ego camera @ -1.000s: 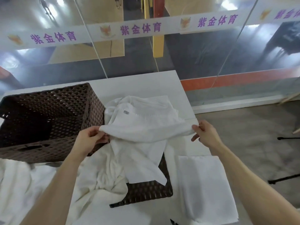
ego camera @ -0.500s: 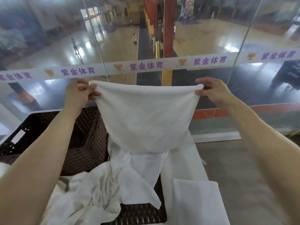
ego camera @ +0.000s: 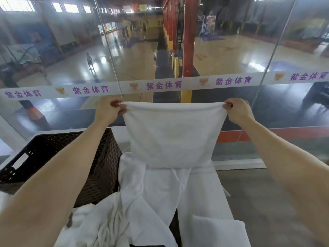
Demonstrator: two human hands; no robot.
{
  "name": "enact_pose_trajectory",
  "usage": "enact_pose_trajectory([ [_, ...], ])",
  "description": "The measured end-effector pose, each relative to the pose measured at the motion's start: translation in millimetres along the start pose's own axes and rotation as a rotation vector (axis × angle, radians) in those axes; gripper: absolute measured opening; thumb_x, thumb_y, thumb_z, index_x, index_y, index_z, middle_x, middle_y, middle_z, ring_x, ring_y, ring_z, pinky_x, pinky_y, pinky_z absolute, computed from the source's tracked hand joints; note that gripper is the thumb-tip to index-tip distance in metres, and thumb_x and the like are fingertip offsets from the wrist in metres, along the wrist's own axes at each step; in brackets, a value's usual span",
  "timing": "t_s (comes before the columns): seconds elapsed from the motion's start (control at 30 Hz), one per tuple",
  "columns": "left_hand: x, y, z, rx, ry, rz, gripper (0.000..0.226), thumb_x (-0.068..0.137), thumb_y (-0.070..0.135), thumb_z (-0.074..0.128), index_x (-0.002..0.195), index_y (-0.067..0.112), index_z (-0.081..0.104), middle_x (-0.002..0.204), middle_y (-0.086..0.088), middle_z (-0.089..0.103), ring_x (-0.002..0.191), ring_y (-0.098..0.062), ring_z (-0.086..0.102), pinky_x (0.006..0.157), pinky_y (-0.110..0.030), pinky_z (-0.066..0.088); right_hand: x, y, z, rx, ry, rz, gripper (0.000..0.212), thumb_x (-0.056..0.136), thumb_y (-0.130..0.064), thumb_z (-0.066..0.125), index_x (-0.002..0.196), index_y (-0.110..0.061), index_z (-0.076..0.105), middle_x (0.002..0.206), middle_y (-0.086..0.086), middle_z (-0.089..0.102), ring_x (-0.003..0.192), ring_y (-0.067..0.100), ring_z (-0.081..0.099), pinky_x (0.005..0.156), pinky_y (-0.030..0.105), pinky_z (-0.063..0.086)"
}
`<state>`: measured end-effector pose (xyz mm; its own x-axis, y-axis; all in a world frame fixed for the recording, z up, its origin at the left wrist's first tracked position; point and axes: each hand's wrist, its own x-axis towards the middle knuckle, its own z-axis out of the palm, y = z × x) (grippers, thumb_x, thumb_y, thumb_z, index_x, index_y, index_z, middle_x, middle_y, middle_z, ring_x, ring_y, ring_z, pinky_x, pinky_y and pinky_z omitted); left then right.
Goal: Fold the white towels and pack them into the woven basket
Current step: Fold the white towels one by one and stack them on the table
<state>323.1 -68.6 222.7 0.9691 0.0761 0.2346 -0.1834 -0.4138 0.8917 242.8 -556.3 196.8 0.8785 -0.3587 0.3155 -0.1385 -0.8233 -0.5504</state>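
Observation:
A white towel (ego camera: 170, 132) hangs stretched in the air in front of me. My left hand (ego camera: 108, 111) pinches its upper left corner and my right hand (ego camera: 236, 111) pinches its upper right corner. The towel's lower part drapes down onto a heap of loose white towels (ego camera: 114, 223) below. A dark brown woven basket (ego camera: 99, 168) stands at the left, partly hidden by my left forearm. A folded white towel (ego camera: 219, 230) lies at the lower right on the white table (ego camera: 211, 191).
A second dark woven piece (ego camera: 175, 227) shows under the towel heap near the bottom. A glass wall with a white banner (ego camera: 160, 85) stands just behind the table. Bare floor (ego camera: 267, 202) lies to the right of the table's edge.
Both hands have lifted the towel from the table up to chest height and spread it wide. Since half a second ago the hands have moved slightly farther apart, pulling the top edge taut.

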Motion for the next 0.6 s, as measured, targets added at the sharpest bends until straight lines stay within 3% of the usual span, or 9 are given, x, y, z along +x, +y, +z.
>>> enact_pose_trajectory([
  [0.17, 21.1, 25.2, 5.5, 0.028, 0.101, 0.118, 0.011, 0.101, 0.003, 0.072, 0.111, 0.007, 0.074, 0.085, -0.012, 0.076, 0.064, -0.018, 0.078, 0.062, -0.028, 0.066, 9.7, -13.8, -19.0, 0.134, 0.188, 0.018, 0.026, 0.107, -0.022, 0.06, 0.12, -0.011, 0.079, 0.118, 0.014, 0.078, 0.11, 0.038, 0.069, 0.097, 0.042, 0.054],
  [0.23, 18.8, 24.7, 3.9, 0.053, 0.103, 0.119, 0.011, 0.101, 0.004, 0.074, 0.111, 0.009, 0.074, 0.087, -0.015, 0.076, 0.061, -0.015, 0.077, 0.057, -0.025, 0.063, 1.3, -11.9, -24.2, 0.213, 0.179, 0.042, 0.024, 0.105, -0.026, 0.066, 0.121, -0.015, 0.08, 0.119, 0.006, 0.078, 0.107, 0.027, 0.069, 0.1, 0.037, 0.052],
  [0.37, -5.4, 3.7, 2.3, 0.212, 0.002, 0.16, 0.021, 0.102, 0.005, 0.072, 0.123, 0.003, 0.076, 0.09, -0.017, 0.076, 0.056, 0.003, 0.07, 0.063, -0.01, 0.057, -39.7, 13.5, -21.7, 0.325, 0.078, 0.082, 0.019, 0.097, -0.023, 0.079, 0.115, -0.025, 0.083, 0.106, -0.007, 0.078, 0.097, 0.013, 0.072, 0.096, 0.028, 0.057],
  [0.43, -30.0, -22.0, 1.5, 0.363, -0.071, 0.197, 0.02, 0.103, 0.012, 0.072, 0.123, 0.01, 0.079, 0.091, -0.007, 0.076, 0.062, 0.004, 0.07, 0.072, -0.013, 0.058, -74.5, 38.2, -5.7, 0.306, 0.01, 0.083, 0.019, 0.094, -0.021, 0.081, 0.112, -0.028, 0.083, 0.099, -0.011, 0.078, 0.092, 0.007, 0.072, 0.084, 0.012, 0.055],
  [0.47, -45.0, -41.3, 1.6, 0.459, -0.108, 0.227, 0.017, 0.103, 0.016, 0.074, 0.119, 0.015, 0.081, 0.094, -0.002, 0.075, 0.069, 0.001, 0.07, 0.078, -0.019, 0.057, -94.5, 53.6, 6.6, 0.277, -0.032, 0.089, 0.018, 0.094, -0.021, 0.081, 0.111, -0.027, 0.083, 0.098, -0.011, 0.078, 0.091, 0.006, 0.072, 0.08, 0.012, 0.053],
  [0.6, -123.8, -143.1, 12.9, 0.68, -0.273, 0.26, 0.013, 0.098, 0.021, 0.08, 0.107, 0.012, 0.081, 0.11, 0.005, 0.065, 0.098, -0.02, 0.067, 0.093, -0.029, 0.048, -181.3, 122.7, 68.8, 0.123, -0.291, 0.145, 0.013, 0.096, -0.02, 0.079, 0.11, -0.02, 0.079, 0.111, -0.003, 0.072, 0.098, 0.019, 0.069, 0.088, 0.037, 0.052],
])
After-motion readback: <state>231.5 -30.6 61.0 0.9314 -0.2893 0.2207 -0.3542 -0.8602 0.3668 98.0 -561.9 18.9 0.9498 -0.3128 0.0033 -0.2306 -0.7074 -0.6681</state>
